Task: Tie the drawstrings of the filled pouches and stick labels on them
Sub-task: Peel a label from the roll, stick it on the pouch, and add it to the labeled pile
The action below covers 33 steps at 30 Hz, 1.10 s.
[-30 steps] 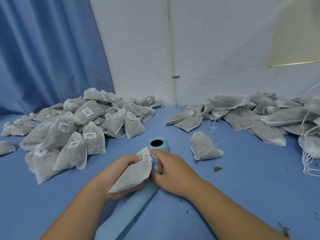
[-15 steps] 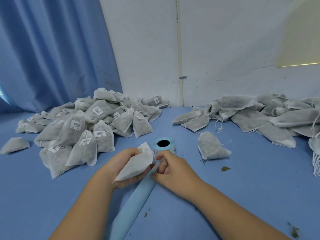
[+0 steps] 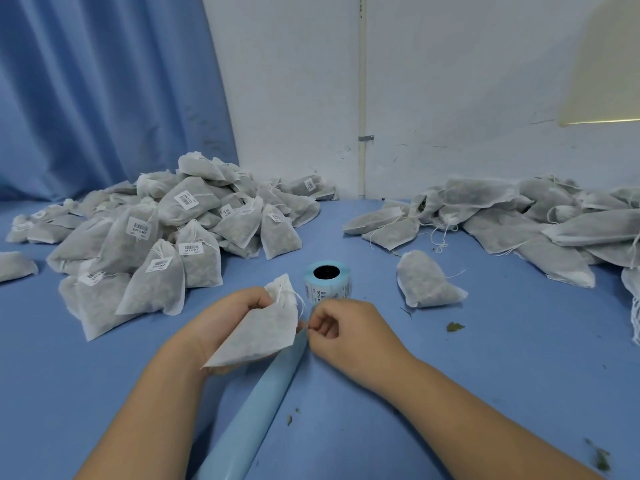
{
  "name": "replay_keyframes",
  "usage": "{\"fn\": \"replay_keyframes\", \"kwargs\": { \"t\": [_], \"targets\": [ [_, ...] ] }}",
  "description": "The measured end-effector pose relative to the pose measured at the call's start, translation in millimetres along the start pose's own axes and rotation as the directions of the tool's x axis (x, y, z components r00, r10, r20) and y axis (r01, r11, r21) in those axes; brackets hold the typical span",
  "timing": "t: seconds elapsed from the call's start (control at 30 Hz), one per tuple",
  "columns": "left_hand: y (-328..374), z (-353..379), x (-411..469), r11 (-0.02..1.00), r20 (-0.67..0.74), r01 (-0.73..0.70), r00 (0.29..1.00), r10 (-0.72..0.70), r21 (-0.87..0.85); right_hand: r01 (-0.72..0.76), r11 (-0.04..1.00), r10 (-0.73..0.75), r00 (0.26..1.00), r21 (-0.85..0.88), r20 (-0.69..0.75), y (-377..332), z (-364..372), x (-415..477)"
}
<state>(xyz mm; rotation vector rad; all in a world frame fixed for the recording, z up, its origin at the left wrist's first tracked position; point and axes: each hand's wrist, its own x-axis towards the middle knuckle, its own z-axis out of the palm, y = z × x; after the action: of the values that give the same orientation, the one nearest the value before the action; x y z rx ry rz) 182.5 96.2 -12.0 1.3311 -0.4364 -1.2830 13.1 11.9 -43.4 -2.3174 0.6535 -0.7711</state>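
My left hand (image 3: 227, 318) grips a filled white pouch (image 3: 259, 332) near its gathered neck, over the blue table. Just right of the pouch, my right hand (image 3: 341, 329) has its fingers curled and pinches at the edge of the light-blue backing strip (image 3: 252, 417) where it meets the pouch; whether a label sits between the fingertips I cannot tell. The label roll (image 3: 327, 282) stands upright right behind both hands, its strip trailing toward me.
A heap of labelled, tied pouches (image 3: 156, 233) covers the left of the table. Unlabelled pouches (image 3: 519, 220) with loose strings pile up at the right. One single pouch (image 3: 424, 282) lies right of the roll. Dry leaf bits (image 3: 454, 327) are scattered about.
My right hand has slid from the pouch's neck down to the backing strip. The left hand keeps hold of the pouch. The view has shifted slightly left.
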Motion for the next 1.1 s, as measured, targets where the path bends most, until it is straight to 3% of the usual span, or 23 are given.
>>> {"fn": "replay_keyframes", "kwargs": {
  "t": [0.37,0.6,0.83,1.1],
  "targets": [
    [-2,-18,9,0.989,-0.029,0.011,1.0,-0.007,0.145,-0.008,1.0,0.008,1.0,-0.022,0.0,-7,-3,-3],
    [-3,-12,8,0.946,-0.053,-0.059,0.995,0.08,0.32,-0.053,0.998,0.053,0.999,0.027,0.009,-7,-5,-4],
    [-2,-8,6,0.932,-0.042,-0.072,0.995,0.093,0.355,-0.108,0.992,0.106,0.994,0.067,0.031,-7,-9,-4],
    [-2,0,0,0.883,-0.047,-0.158,0.979,0.198,0.442,-0.069,0.996,0.07,0.997,-0.053,0.015,-14,-6,-6]
  ]
}}
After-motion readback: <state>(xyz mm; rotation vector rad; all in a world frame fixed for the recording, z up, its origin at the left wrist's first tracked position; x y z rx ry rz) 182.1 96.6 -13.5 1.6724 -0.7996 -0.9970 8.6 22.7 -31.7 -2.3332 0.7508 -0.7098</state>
